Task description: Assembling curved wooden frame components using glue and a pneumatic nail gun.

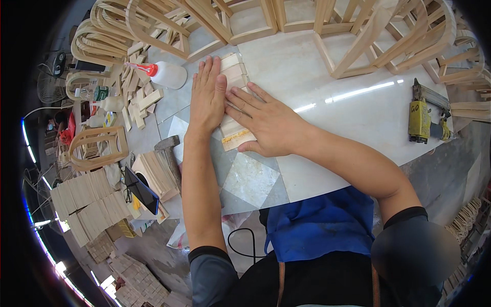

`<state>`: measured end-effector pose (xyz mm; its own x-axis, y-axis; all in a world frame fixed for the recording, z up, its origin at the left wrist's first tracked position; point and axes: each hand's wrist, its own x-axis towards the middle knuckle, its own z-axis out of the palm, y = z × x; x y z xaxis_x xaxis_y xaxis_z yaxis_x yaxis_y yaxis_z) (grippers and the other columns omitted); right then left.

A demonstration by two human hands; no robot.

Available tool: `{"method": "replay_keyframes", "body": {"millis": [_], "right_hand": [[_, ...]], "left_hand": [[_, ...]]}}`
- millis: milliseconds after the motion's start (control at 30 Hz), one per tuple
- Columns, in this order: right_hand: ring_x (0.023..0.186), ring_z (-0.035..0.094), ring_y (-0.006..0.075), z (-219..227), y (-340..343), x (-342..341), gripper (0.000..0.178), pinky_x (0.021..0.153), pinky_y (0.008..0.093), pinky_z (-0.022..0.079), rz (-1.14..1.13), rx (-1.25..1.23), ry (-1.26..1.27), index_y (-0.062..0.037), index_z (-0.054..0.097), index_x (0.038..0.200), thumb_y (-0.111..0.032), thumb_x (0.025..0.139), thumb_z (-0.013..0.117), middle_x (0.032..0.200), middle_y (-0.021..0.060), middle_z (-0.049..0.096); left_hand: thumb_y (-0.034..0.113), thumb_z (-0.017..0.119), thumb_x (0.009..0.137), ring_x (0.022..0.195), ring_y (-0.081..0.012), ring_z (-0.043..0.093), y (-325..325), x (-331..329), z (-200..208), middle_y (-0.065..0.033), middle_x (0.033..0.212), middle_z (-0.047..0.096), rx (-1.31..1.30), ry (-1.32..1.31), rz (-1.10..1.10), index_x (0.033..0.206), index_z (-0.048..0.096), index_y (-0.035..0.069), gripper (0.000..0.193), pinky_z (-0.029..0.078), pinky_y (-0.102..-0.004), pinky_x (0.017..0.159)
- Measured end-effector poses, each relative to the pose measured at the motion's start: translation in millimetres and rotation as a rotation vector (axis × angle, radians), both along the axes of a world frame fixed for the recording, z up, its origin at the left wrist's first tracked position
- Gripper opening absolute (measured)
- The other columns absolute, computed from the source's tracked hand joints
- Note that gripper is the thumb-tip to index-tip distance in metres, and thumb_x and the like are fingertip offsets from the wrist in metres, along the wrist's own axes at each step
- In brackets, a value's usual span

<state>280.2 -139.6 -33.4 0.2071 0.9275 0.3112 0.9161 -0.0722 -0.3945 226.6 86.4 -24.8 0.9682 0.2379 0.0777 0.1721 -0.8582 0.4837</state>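
Both hands lie flat on a row of small wooden slats (234, 97) at the middle of the counter (327, 77); the left hand (206, 94) and right hand (268, 123) press with fingers spread wide, gripping nothing; this looks like the squaring-up step; next calls for even pressure so no slat slips.

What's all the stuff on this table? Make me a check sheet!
Surface: glossy white tabletop, patterned tile part near the body.
Job's things: row of small wooden blocks lying flat.
Clutter: glue bottle, hammer, yellow nail gun, wood offcuts, phone.
Grippers: left hand and right hand pressed flat on the blocks.
Cables: black cord below the table edge.
Surroundings: curved wooden chair frames, stacked wood pieces.
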Motion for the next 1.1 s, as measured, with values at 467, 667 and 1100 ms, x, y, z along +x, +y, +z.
{"method": "replay_keyframes", "body": {"millis": [467, 667, 1100], "right_hand": [[0.170, 0.026, 0.0406, -7.2, -7.8, 8.1, 0.112, 0.141, 0.0521, 0.009, -0.041, 0.072, -0.028, 0.0130, 0.040, 0.166, -0.071, 0.095, 0.065, 0.176, 0.0314, 0.038], [0.170, 0.025, 0.0419, -8.3, -15.5, 16.8, 0.115, 0.141, 0.0523, 0.009, -0.099, 0.048, -0.032, 0.0142, 0.040, 0.165, -0.072, 0.094, 0.066, 0.176, 0.0338, 0.037], [0.170, 0.024, 0.0439, -4.7, -16.8, 14.9, 0.123, 0.141, 0.0524, 0.008, -0.103, 0.016, -0.019, 0.0169, 0.036, 0.166, -0.075, 0.091, 0.068, 0.176, 0.0363, 0.034]], "left_hand": [[0.082, 0.002, 0.110, 0.175, -0.0311, 0.005, -80.8, -84.6, -3.3, -0.0185, 0.189, 0.011, -0.751, -0.291, 0.287, 0.180, 0.013, 0.002, 0.107, 0.001, -0.0470, 0.141], [0.087, 0.002, 0.106, 0.175, -0.0336, 0.005, -110.9, -75.8, 15.9, -0.0204, 0.188, 0.010, -0.717, -0.252, 0.238, 0.180, 0.012, 0.000, 0.114, 0.001, -0.0483, 0.140], [0.084, 0.008, 0.109, 0.174, -0.0339, 0.008, -68.3, -80.4, 7.3, -0.0206, 0.187, 0.015, -0.924, -0.381, 0.161, 0.179, 0.016, 0.000, 0.110, 0.001, -0.0485, 0.140]]}}
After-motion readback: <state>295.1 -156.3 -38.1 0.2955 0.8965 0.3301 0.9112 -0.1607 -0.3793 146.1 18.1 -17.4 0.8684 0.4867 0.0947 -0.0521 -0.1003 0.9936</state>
